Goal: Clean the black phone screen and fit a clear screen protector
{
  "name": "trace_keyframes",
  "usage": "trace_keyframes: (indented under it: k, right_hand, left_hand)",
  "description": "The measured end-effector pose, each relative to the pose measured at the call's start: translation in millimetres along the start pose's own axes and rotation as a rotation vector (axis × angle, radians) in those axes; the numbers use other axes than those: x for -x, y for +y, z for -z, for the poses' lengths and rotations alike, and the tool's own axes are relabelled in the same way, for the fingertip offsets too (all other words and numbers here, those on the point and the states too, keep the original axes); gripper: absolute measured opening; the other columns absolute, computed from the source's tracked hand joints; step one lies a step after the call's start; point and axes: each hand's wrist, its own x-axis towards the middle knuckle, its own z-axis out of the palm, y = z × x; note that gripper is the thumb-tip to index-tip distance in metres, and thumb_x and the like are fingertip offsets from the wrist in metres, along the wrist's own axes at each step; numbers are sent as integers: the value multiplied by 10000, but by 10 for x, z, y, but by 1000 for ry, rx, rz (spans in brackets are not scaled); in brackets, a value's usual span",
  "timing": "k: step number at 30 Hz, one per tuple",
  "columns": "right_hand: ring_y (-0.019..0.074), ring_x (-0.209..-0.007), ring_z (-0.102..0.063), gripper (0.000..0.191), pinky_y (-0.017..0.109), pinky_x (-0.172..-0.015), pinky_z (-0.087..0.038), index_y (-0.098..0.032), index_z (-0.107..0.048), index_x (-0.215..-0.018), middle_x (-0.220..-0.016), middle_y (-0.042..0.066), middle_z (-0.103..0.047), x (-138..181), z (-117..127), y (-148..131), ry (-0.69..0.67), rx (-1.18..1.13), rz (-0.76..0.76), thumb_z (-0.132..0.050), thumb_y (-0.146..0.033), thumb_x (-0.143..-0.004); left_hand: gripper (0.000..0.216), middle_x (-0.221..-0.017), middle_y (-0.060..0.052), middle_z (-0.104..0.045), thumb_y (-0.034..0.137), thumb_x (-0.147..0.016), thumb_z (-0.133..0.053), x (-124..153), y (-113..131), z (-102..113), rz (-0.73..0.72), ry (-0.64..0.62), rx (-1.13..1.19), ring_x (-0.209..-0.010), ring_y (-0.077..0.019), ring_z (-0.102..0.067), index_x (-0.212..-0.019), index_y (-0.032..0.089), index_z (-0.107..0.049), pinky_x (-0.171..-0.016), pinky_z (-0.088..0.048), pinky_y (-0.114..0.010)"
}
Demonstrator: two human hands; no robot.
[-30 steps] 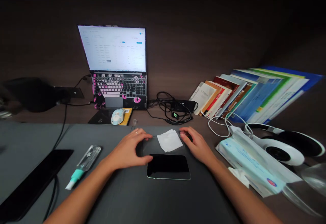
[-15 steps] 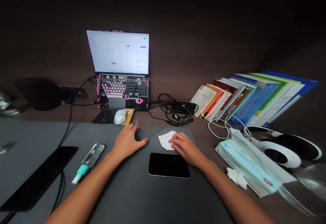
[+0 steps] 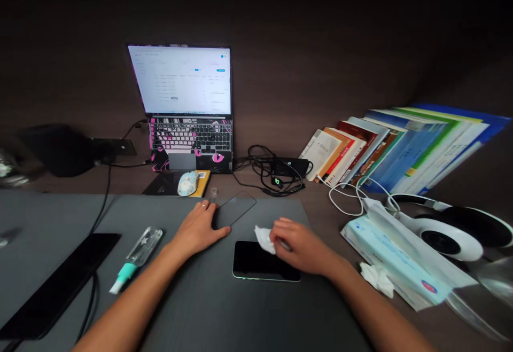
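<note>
One hand, the right hand (image 3: 295, 245), pinches a white tissue (image 3: 263, 239) over the far edge of the phone (image 3: 256, 266), which lies inside the right edge of the mat (image 3: 192, 314); whether they touch cannot be told. The left hand (image 3: 199, 226), thumb and fingers parted, is at the near end of a clear sheet (image 3: 241, 205) by the mat's far edge, its grip unclear. The work looks unfinished, with the sheet apart from the phone and the tissue in hand.
</note>
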Motion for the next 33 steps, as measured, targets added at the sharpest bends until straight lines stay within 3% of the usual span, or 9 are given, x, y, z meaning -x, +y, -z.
trace_keyframes:
  k: [4,7,11,14,17,21,26,29,33]
  right_hand:
    - [201,-902,-563,130,342,-841,-457,-192,-655,-1017,-973,68,-631,-8,-76,-149,-111,-51,118,-546,-240,-964]
    - [253,-1123,-556,348,415,-990,-435,-202,-640,-1250,-1250,119,-634,-8,-69,-210,-140,-76,165,-615,-408,-972]
    - [254,-1275,-511,413,413,-1096,-379,-210,-626,-1309,-1407,66,-627,-5,-45,-254,-205,-150,284,-569,-482,-1003]
    - [227,-1246,-549,341,369,-1086,-401,-203,-678,-1219,-1360,42,-667,-7,-67,-261,-188,-169,313,-545,-448,-1022]
    - [239,-1258,-559,353,384,-1087,-414,-191,-675,-1222,-1362,68,-664,-9,-101,-260,-137,-121,264,-550,-451,-1019]
    - [233,-1266,-570,308,403,-1125,-395,-195,-643,-1253,-1283,71,-705,-2,-110,-258,-106,-145,346,-545,-375,-1023]
    - [196,-934,-645,243,371,-907,-482,-201,-671,-964,-956,63,-743,9,-74,-100,199,-190,214,-446,-246,-1043]
    - [191,-815,-596,283,359,-809,-471,-202,-625,-857,-856,55,-703,-6,-80,54,255,-153,75,-442,-290,-1056]
    - [202,-870,-591,267,367,-845,-470,-205,-626,-900,-897,56,-692,-36,-137,189,264,-121,-33,-452,-329,-1061]
  left_hand:
    - [692,-1209,-181,-593,654,-833,-603,5,-5,-12,-8,-10,0,-1165,-371,-557,-1260,110,-607,-1015,-466,-493]
    - [664,-1196,-170,-598,646,-864,-582,2,-7,-24,-10,23,31,-1154,-366,-568,-1273,123,-604,-1007,-471,-497]
    - [551,-1213,-142,-590,538,-919,-581,7,35,-15,-81,122,118,-1157,-330,-566,-1315,154,-574,-1004,-480,-480]
    - [405,-1214,-103,-597,448,-978,-539,42,106,27,-254,160,234,-1152,-283,-570,-1293,197,-581,-1015,-482,-462]
    - [345,-1241,-85,-620,430,-1025,-491,113,194,73,-451,94,291,-1158,-260,-582,-1289,232,-592,-1023,-492,-457]
    - [497,-1563,-82,-455,416,-1068,-430,234,316,39,-604,-47,261,-1429,-258,-431,-1537,258,-380,-1169,-404,-467]
    - [677,-1701,-73,-112,422,-1090,-362,347,446,-190,-679,-158,166,-1566,-247,-153,-1640,249,-8,-1267,-254,-464]
    - [662,-1688,-91,-112,439,-1096,-329,387,502,-318,-668,-159,106,-1562,-259,-130,-1639,230,-14,-1271,-240,-470]
    - [624,-1685,-93,-142,417,-1103,-305,443,552,-391,-600,-118,53,-1561,-257,-127,-1641,213,-64,-1270,-247,-461]
